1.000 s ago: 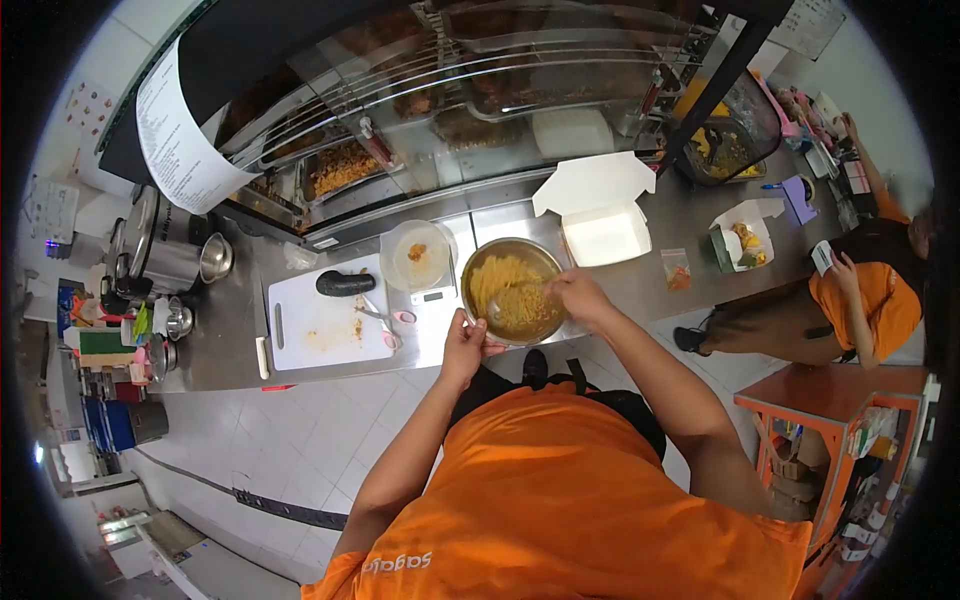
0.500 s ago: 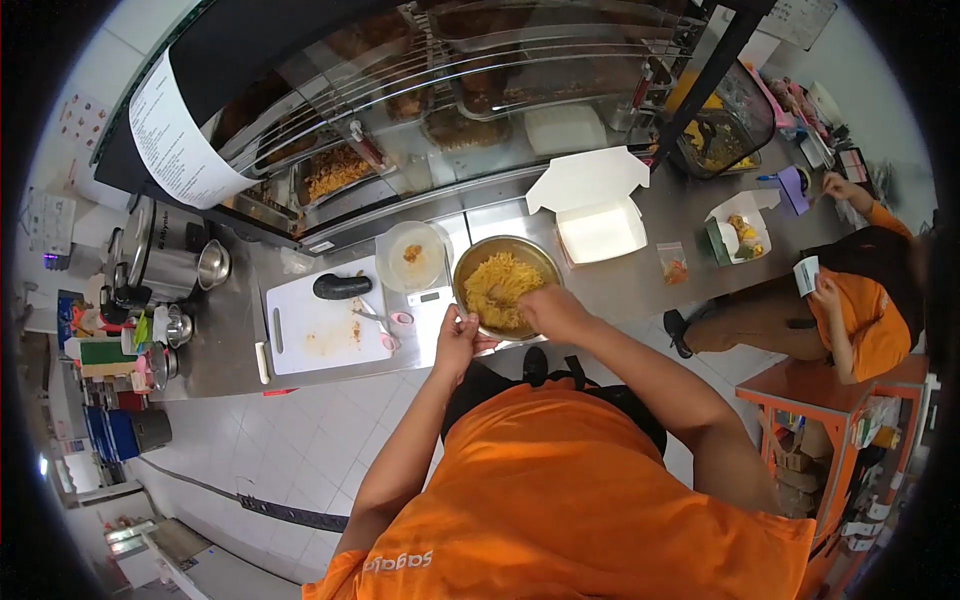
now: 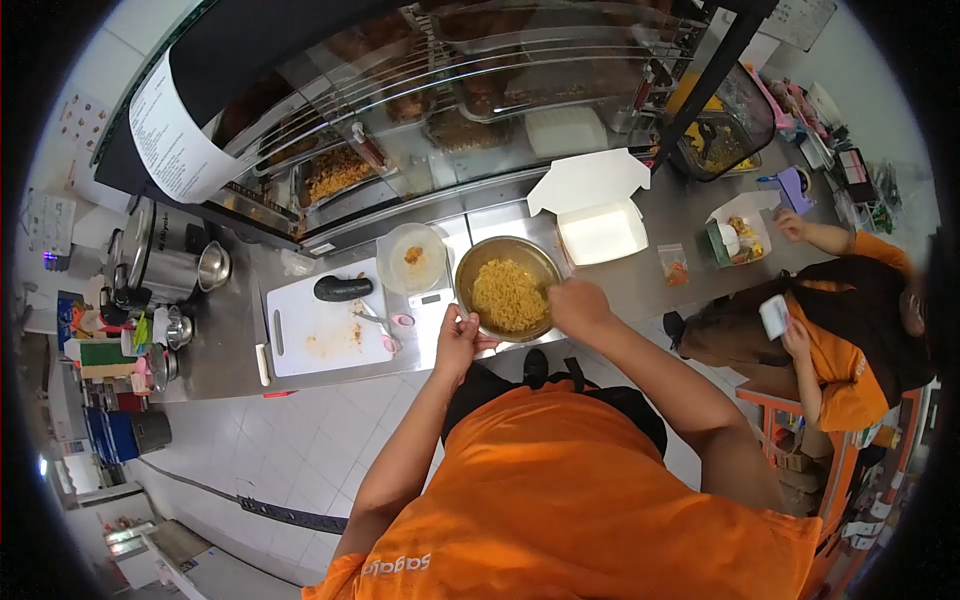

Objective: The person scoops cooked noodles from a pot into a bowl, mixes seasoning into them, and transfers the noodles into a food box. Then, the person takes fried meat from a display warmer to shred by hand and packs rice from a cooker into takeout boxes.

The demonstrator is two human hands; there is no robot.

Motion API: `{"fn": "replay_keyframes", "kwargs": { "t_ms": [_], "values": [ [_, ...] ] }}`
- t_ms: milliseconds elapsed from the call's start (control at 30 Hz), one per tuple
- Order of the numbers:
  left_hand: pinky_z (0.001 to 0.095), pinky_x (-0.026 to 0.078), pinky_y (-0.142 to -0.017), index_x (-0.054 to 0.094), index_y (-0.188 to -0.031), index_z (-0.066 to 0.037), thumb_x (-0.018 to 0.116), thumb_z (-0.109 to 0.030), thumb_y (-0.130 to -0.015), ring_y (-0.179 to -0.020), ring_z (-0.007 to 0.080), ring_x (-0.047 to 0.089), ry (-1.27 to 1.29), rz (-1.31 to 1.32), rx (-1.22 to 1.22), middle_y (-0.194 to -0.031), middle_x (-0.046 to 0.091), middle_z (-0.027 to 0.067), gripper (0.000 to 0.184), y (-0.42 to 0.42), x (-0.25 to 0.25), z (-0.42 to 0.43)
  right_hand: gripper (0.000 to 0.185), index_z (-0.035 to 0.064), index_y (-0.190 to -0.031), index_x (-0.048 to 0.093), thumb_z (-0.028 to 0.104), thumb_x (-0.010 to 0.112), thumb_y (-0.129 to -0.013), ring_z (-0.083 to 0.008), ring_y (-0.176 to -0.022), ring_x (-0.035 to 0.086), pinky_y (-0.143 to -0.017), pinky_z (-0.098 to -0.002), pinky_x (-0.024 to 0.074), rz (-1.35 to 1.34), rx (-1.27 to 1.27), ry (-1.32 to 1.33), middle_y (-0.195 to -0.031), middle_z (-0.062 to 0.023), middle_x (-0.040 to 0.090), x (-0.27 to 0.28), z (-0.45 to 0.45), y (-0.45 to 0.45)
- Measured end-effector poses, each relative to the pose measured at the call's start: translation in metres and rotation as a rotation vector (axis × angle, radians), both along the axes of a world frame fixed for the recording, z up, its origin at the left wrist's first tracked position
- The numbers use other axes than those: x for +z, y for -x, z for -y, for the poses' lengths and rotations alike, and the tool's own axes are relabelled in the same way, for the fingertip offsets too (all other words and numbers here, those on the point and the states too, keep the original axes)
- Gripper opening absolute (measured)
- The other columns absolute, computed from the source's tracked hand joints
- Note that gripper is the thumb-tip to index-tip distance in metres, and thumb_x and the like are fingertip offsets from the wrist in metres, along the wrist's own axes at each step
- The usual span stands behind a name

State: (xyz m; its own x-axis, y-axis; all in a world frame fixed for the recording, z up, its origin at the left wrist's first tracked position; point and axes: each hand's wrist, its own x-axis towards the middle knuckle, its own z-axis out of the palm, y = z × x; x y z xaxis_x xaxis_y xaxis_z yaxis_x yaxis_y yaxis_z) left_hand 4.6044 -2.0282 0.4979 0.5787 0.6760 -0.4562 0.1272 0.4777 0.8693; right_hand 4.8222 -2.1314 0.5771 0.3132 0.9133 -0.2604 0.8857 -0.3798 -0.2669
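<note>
A metal mixing bowl [image 3: 542, 263] stands at the counter's front edge, with yellow food [image 3: 510, 295] in it that looks like noodles or rice. My left hand [image 3: 457, 341] grips the bowl's near left rim, thumb up on the edge. At the right rim my right hand [image 3: 580, 308] is closed in a fist; whatever it holds is hidden. Left of the bowl are a translucent round tub [image 3: 408, 258] with food bits and a small scale. Behind and right of it, a white takeaway box [image 3: 603, 232] lies with its lid up.
A white cutting board [image 3: 310, 330] carries a black glove-like item [image 3: 342, 289] and pink-handled scissors [image 3: 392, 338]. A small sachet [image 3: 673, 264] and a filled food box [image 3: 740, 240] lie to the right. A co-worker [image 3: 850, 330] there holds a white object [image 3: 773, 316]. A glass display case runs behind.
My right hand has moved from over the food to the bowl's right rim, uncovering the food. The co-worker has leaned in, one hand now beside the filled box.
</note>
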Motion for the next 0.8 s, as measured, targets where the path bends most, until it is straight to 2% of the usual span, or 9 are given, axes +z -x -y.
{"fn": "replay_keyframes", "kwargs": {
  "t_ms": [67,133,233,333,433,467,600,700,800],
  "values": [
    [0.033,0.064,-0.064,0.034,-0.114,-0.008,0.048,-0.019,-0.104,-0.068,0.0234,0.069,0.024,0.012,0.019,-0.088,0.062,0.0138,0.02,0.0,0.0,0.007,0.018,0.0018,-0.084,0.073,0.013,0.059,-0.084,-0.0364,-0.081,0.07,-0.074,-0.0456,0.0561,-0.071,0.01,0.044,-0.083,-0.0203,0.071,-0.002,0.003,0.009],
    [0.033,0.064,-0.064,0.034,-0.117,-0.008,0.048,-0.018,-0.104,-0.068,0.0237,0.069,0.053,0.06,0.013,-0.089,0.062,0.0145,0.021,-0.004,-0.001,0.008,0.021,-0.0006,-0.072,0.07,0.012,0.057,-0.082,-0.0378,-0.074,0.069,-0.067,-0.0487,0.0553,-0.727,-0.21,-0.189,-0.077,-0.0229,0.069,-0.029,-0.004,0.008],
    [0.0322,0.063,-0.061,0.032,-0.1,-0.01,0.048,-0.015,-0.104,-0.068,0.0255,0.071,0.052,0.02,-0.003,-0.077,0.06,0.0111,0.017,-0.004,0.0,0.006,0.022,0.0002,-0.074,0.069,0.015,0.057,-0.085,-0.0394,-0.077,0.068,-0.07,-0.0496,0.0538,-0.499,-0.257,-0.374,-0.077,-0.0239,0.068,-0.049,-0.015,-0.007],
    [0.0321,0.063,-0.063,0.033,-0.113,-0.008,0.046,-0.017,-0.105,-0.07,0.0252,0.071,0.059,0.033,-0.009,-0.086,0.062,0.0147,0.018,0.001,0.0,0.007,0.023,0.0002,-0.077,0.068,0.019,0.058,-0.086,-0.0402,-0.08,0.067,-0.074,-0.0504,0.0525,-0.039,-0.24,-0.153,-0.077,-0.0242,0.067,-0.055,-0.008,-0.003],
    [0.0321,0.063,-0.066,0.033,-0.12,-0.006,0.046,-0.018,-0.105,-0.074,0.0257,0.071,0.046,0.009,-0.023,-0.092,0.063,0.0174,0.023,-0.002,0.003,0.003,0.022,0.0003,-0.08,0.067,0.019,0.058,-0.086,-0.0413,-0.078,0.067,-0.072,-0.0511,0.0525,-0.156,0.02,-0.166,-0.076,-0.0248,0.066,-0.047,0.003,0.012],
    [0.032,0.063,-0.066,0.032,-0.12,-0.006,0.046,-0.018,-0.105,-0.073,0.0259,0.071,0.037,0.001,-0.029,-0.092,0.063,0.0172,0.024,-0.001,0.002,0.003,0.025,0.0004,-0.077,0.066,0.02,0.056,-0.088,-0.0426,-0.073,0.066,-0.069,-0.0528,0.0528,-0.328,0.114,-0.393,-0.073,-0.0251,0.065,-0.045,0.006,0.003],
    [0.0318,0.063,-0.065,0.032,-0.12,-0.006,0.046,-0.017,-0.105,-0.072,0.0257,0.071,0.035,0.003,0.013,-0.089,0.062,0.0154,0.024,0.0,-0.001,0.006,0.024,0.0019,-0.08,0.066,0.021,0.055,-0.091,-0.0419,-0.077,0.064,-0.072,-0.0524,0.051,-0.057,-0.168,-0.157,-0.079,-0.0222,0.066,-0.056,-0.007,-0.006],
    [0.032,0.063,-0.064,0.034,-0.117,-0.006,0.047,-0.018,-0.105,-0.071,0.0246,0.071,0.047,0.016,-0.012,-0.089,0.061,0.0135,0.021,0.003,0.002,0.005,0.024,0.0017,-0.082,0.066,0.021,0.055,-0.09,-0.0423,-0.074,0.065,-0.069,-0.0526,0.0516,-0.308,0.17,-0.303,-0.078,-0.0227,0.066,-0.05,0.002,0.003],
    [0.0315,0.063,-0.063,0.036,-0.114,-0.007,0.048,-0.019,-0.104,-0.071,0.0233,0.07,0.01,-0.034,-0.058,-0.09,0.062,0.0127,0.02,0.007,0.003,0.003,0.021,0.0013,-0.082,0.069,0.017,0.056,-0.087,-0.0395,-0.074,0.068,-0.067,-0.0506,0.0543,-0.125,0.07,-0.239,-0.076,-0.0233,0.067,-0.04,0.0,-0.014]
  ]
}}
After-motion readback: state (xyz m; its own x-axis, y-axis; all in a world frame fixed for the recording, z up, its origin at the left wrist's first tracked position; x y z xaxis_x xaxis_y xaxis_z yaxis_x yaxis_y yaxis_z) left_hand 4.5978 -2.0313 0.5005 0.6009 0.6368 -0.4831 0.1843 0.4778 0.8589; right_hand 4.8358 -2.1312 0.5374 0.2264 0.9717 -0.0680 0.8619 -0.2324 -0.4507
